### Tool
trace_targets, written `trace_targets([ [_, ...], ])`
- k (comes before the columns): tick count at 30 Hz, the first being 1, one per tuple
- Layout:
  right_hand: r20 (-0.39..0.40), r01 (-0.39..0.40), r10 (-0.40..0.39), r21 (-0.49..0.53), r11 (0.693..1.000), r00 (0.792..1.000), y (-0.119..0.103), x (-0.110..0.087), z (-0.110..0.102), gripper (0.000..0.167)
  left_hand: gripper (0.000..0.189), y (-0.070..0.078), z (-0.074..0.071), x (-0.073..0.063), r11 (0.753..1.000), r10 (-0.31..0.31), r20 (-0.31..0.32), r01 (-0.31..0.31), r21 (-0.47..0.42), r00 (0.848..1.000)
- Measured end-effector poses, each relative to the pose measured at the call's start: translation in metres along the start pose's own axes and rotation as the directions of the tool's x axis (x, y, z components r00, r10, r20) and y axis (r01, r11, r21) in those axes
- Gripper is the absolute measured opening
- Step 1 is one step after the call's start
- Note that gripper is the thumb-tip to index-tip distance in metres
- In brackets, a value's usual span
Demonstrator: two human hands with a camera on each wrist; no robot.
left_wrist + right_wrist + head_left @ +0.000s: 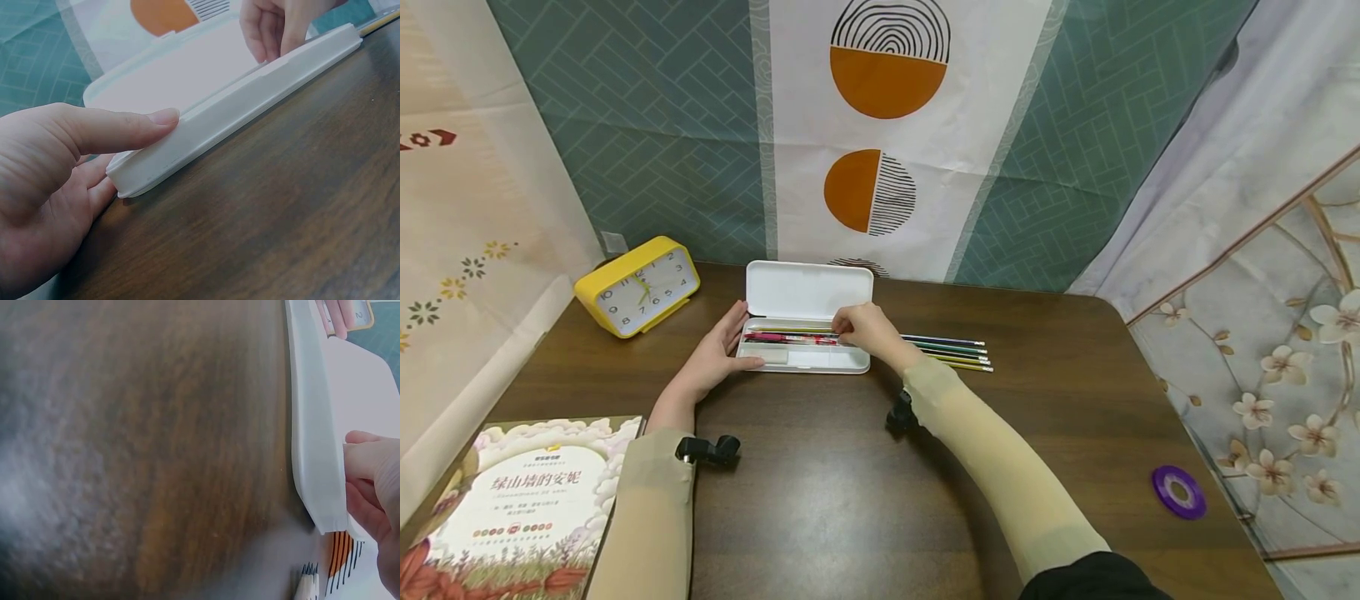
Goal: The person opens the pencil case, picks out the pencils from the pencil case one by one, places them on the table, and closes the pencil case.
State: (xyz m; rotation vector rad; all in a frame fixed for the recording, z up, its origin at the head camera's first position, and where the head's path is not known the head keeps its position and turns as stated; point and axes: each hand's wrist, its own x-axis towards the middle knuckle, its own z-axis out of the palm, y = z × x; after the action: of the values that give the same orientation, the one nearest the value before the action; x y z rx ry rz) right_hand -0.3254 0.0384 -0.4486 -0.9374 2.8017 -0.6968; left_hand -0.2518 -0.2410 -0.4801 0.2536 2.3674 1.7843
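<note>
A white pencil case [831,360] lies with its lid [808,289] raised against the back. My left hand [711,350] holds its left end, thumb [140,128] over the front rim and fingers behind the end. Inside lie a red pen [782,338], a yellowish pencil [797,328] and a pale eraser-like block [767,354]. My right hand [868,329] reaches into the right part with curled fingers. Its fingertips seem to pinch a thin pencil, mostly hidden by the hand and rim. Several pencils [958,354] lie on the table to the right, their points towards the case.
A yellow alarm clock [647,287] stands at the back left. A picture-covered book [527,500] lies at the front left. On the right of the brown table [820,500] is a purple tape roll [1165,487]. Fabric hangs along the back and sides.
</note>
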Motion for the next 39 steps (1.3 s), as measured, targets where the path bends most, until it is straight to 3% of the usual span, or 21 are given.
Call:
trace_targets([
  [14,-0.071,0.011,-0.012,-0.021,1.0,0.997,0.0,-0.002,0.004,0.01,0.11,0.0,0.0,0.0,1.0,0.001,0.001,-0.001,-0.01,1.0],
  [20,-0.124,0.023,-0.016,0.059,0.998,0.992,0.007,-0.002,0.002,0.011,0.111,0.0,0.0,0.0,1.0,-0.008,0.005,0.008,-0.002,1.0],
  [28,-0.109,0.012,0.005,0.155,0.988,0.994,0.014,-0.003,-0.001,0.012,0.111,-0.001,0.001,0.001,1.0,-0.008,0.001,0.008,-0.006,1.0],
  [39,-0.138,0.063,-0.032,0.222,0.973,0.99,0.019,-0.009,-0.006,0.015,0.111,-0.001,0.0,0.001,1.0,-0.006,-0.001,0.006,-0.007,1.0],
])
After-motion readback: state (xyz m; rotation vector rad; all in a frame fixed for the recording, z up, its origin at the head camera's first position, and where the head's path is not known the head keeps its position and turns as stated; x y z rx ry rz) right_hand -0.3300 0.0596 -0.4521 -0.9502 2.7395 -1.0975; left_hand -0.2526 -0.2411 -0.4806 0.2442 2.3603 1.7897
